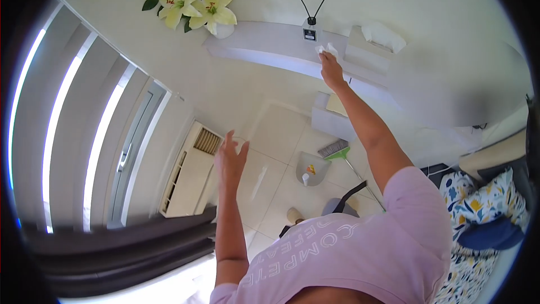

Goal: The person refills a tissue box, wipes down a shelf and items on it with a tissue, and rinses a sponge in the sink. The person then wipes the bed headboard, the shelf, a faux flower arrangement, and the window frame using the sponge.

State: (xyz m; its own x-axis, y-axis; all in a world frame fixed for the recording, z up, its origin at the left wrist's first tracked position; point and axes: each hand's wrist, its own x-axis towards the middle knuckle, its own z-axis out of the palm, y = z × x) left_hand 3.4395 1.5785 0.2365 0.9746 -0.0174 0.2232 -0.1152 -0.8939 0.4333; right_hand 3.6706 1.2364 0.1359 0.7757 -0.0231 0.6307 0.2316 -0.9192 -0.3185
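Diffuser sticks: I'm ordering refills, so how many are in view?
2. One black stick leans to the picture's left, the other stick to its right, both in the bottle on the shelf. Another lined up behind either could be hidden.

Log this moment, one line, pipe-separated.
left hand: open, raised, apparently empty | right hand: pinching white tissue near shelf | diffuser: upright on shelf | dustpan: on floor

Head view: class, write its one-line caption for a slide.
The right hand holds a white tissue near the shelf and reed diffuser; the left hand is open.
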